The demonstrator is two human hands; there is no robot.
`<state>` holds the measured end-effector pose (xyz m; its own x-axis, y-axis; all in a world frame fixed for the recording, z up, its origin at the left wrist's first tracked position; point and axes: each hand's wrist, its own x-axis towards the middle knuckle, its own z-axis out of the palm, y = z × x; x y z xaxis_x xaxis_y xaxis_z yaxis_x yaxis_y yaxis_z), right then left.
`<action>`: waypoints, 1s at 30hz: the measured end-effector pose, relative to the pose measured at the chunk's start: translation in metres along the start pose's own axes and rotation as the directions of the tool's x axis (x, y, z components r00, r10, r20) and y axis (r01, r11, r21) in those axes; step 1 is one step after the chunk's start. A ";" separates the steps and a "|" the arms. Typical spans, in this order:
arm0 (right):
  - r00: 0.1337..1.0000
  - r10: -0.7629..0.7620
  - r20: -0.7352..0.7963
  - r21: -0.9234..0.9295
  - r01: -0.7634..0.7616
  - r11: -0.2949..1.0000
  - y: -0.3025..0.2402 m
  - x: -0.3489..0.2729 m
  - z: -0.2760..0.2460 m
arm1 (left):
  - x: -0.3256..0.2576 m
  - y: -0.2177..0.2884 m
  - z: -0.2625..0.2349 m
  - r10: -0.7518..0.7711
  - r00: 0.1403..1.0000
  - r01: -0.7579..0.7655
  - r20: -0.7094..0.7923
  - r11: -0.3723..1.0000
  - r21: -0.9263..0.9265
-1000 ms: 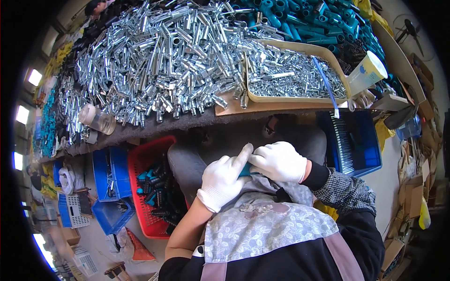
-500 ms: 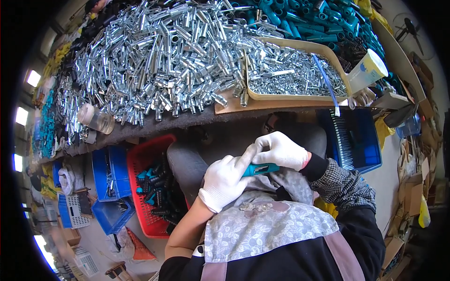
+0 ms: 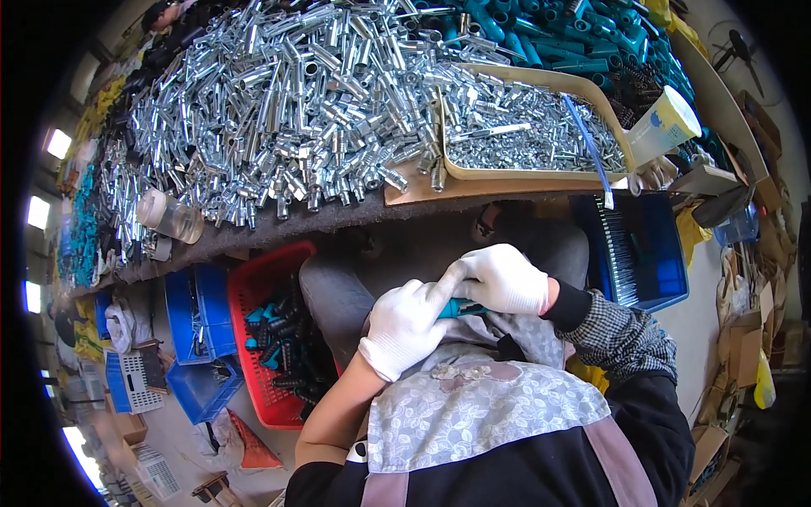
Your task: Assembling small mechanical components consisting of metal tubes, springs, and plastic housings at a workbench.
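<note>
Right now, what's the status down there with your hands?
Left hand and right hand, both in white gloves, closed together on a teal part over the lap. Nothing between them. Heap of metal tubes on the bench ahead, untouched.

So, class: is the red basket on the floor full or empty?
Partly full: the red basket holds a pile of teal-and-black parts, with bare mesh below them.

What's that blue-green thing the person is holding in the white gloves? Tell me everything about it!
The teal part looks like smooth plastic and lies roughly level over the person's lap. Only a short stretch shows, since the gloved left hand and right hand wrap around it from both sides. Its ends and full shape are hidden.
</note>
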<state>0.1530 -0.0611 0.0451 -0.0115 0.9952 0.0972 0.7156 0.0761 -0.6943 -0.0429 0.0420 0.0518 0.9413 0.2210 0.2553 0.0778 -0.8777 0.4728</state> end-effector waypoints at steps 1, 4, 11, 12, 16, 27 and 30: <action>1.000 -0.018 -0.015 0.015 0.018 1.000 0.000 -0.002 0.000 | 0.000 0.000 0.000 -0.009 1.000 0.009 -0.010 1.000 -0.004; 0.991 -0.131 -0.034 -0.176 0.123 0.977 -0.005 -0.012 0.000 | 0.001 -0.003 -0.001 -0.036 0.999 0.036 0.003 0.999 0.009; 0.994 -0.104 0.043 -0.125 0.109 0.986 -0.010 -0.021 0.000 | 0.001 -0.004 0.000 -0.070 0.997 0.070 0.017 0.998 0.000; 0.994 -0.103 0.030 -0.133 0.106 0.985 -0.010 -0.020 0.000 | 0.000 -0.002 0.000 -0.053 0.998 0.054 0.029 0.999 -0.002; 0.967 -0.244 0.076 -0.296 0.255 0.920 -0.009 -0.017 0.001 | -0.003 0.005 0.004 -0.179 0.984 0.176 0.001 0.969 -0.172; 0.872 0.007 -0.489 -0.459 -0.264 0.848 0.040 0.056 -0.101 | -0.005 -0.003 0.006 -0.109 0.975 0.069 -0.192 0.977 -0.200; 0.896 0.206 -0.395 -0.396 -0.368 0.841 0.054 0.070 -0.103 | -0.005 -0.002 0.006 -0.090 0.982 0.056 -0.169 0.979 -0.195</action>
<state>0.2631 0.0066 0.0882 0.4124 0.8826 0.2257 0.8830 -0.3262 -0.3374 -0.0455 0.0404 0.0450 0.8614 0.3675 0.3506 0.0648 -0.7641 0.6418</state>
